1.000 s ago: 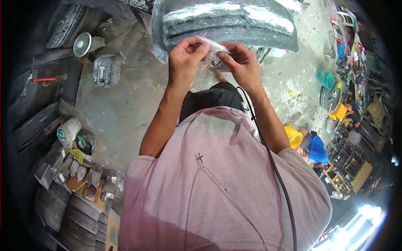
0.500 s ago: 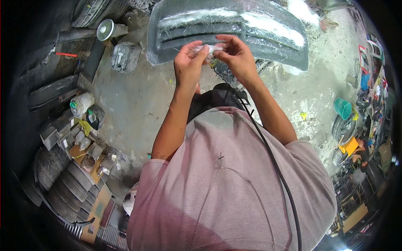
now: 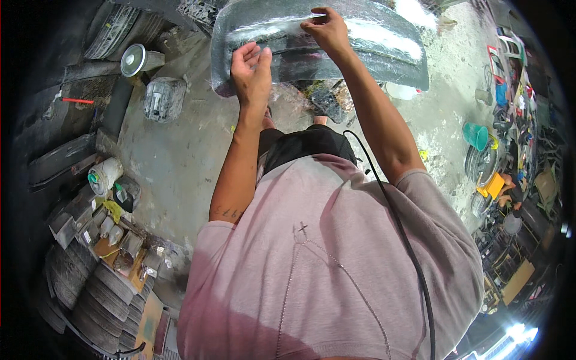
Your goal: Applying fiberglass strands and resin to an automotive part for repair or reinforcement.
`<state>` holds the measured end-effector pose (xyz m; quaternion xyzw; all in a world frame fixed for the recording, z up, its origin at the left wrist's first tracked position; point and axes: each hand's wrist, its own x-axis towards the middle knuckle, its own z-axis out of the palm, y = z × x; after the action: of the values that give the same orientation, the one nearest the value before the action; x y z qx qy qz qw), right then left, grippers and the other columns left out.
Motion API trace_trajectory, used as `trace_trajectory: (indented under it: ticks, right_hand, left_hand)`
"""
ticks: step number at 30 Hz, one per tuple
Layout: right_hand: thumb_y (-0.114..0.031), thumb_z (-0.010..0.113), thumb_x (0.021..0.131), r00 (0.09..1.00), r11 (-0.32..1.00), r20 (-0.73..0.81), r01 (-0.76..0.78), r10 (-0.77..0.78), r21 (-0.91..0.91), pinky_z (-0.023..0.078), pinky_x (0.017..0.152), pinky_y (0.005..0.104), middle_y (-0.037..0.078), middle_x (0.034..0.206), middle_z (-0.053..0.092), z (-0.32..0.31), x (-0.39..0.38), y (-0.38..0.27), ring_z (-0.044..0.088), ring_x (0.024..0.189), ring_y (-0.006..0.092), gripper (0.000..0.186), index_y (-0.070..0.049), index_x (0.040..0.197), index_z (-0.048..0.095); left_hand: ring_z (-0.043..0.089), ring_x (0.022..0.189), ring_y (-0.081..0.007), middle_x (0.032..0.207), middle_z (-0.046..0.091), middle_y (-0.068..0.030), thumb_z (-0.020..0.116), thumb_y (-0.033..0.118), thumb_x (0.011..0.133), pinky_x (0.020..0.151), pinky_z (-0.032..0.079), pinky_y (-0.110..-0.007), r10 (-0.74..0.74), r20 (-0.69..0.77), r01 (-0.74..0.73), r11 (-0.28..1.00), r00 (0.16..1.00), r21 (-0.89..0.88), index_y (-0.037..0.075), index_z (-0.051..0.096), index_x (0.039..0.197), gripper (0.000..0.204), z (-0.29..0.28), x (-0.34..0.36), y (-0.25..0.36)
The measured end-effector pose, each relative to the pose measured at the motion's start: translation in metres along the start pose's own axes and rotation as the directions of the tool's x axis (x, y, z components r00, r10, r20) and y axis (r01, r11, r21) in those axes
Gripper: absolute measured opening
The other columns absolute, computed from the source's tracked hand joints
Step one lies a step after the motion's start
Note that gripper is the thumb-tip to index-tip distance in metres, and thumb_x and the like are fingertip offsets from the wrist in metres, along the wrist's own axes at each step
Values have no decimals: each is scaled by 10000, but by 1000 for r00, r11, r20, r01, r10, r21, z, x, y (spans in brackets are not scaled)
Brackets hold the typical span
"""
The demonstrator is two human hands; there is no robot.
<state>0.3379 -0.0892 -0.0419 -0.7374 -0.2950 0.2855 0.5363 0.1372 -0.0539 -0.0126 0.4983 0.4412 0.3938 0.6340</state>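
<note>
A long grey car bumper [image 3: 384, 51] lies across the top of the view, with a whitish, glossy fibre sheet [image 3: 282, 27] spread over its surface. My right hand [image 3: 327, 30] reaches to the bumper's far side, fingertips pinched on the edge of that sheet. My left hand [image 3: 252, 72] hovers over the bumper's near left edge, palm turned toward me, fingers apart and holding nothing. My pink shirt fills the lower view and hides the ground below.
On the concrete floor to the left are a headlight unit [image 3: 163, 99], a round metal can [image 3: 135, 59] and a white jug [image 3: 105, 175]. Tyres [image 3: 78, 294] are stacked at lower left. A teal bucket [image 3: 477, 135] and clutter line the right.
Both hands held a small clear piece together in front of the bumper. They have since parted: the right moved up onto the bumper's sheet, and the left opened empty.
</note>
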Motion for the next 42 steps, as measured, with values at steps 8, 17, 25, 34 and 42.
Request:
trace_trajectory:
  ticks: [8, 17, 25, 34, 42]
  right_hand:
    - [-195, 789, 730, 927, 808, -156, 203, -340, -553, 520, 797, 397, 211, 1023, 654, 12, -8, 1, 649, 901, 332, 496, -24, 1150, 586]
    - [-62, 619, 755, 798, 523, 262, 565, -542, -638, 439, 905, 432, 81, 1224, 607, 1, -21, 22, 551, 1138, 288, 419, -102, 1172, 609]
    - [-145, 553, 824, 829, 414, 451, 557, -331, -720, 428, 859, 452, 55, 1098, 636, 6, -15, 6, 578, 1091, 238, 255, -109, 1064, 630]
    - [-119, 612, 784, 832, 578, 413, 555, -371, -598, 443, 876, 446, 89, 1080, 657, -29, -10, -9, 606, 1043, 271, 293, -80, 1071, 657]
    - [126, 567, 781, 966, 959, -180, 140, -187, -246, 505, 864, 284, 120, 1093, 676, -281, -150, 100, 653, 967, 191, 499, -99, 1220, 639]
  left_hand:
    - [614, 936, -270, 1004, 626, -165, 652, 124, 808, 873, 481, -379, 258, 138, -291, 888, 956, 355, -4, 632, 1015, 244, 7, 1, -11]
    - [486, 1255, -291, 1289, 574, -132, 510, 92, 789, 1054, 266, -532, 191, 616, -645, 194, 764, 740, 26, 591, 1190, 414, 51, 40, -29]
    - [495, 1234, -269, 1296, 565, -106, 554, 199, 849, 1033, 276, -513, 134, 437, -448, 74, 890, 891, 79, 552, 1282, 449, 42, 49, -18]
    - [475, 1253, -261, 1330, 538, -113, 536, 181, 835, 1053, 250, -543, 108, 394, -393, -33, 913, 919, 51, 566, 1264, 449, 44, 42, -5]
    - [642, 973, -276, 1104, 660, -131, 563, 50, 820, 853, 499, -430, 579, 275, -482, 237, 767, 844, 77, 650, 1148, 341, -14, 22, 13]
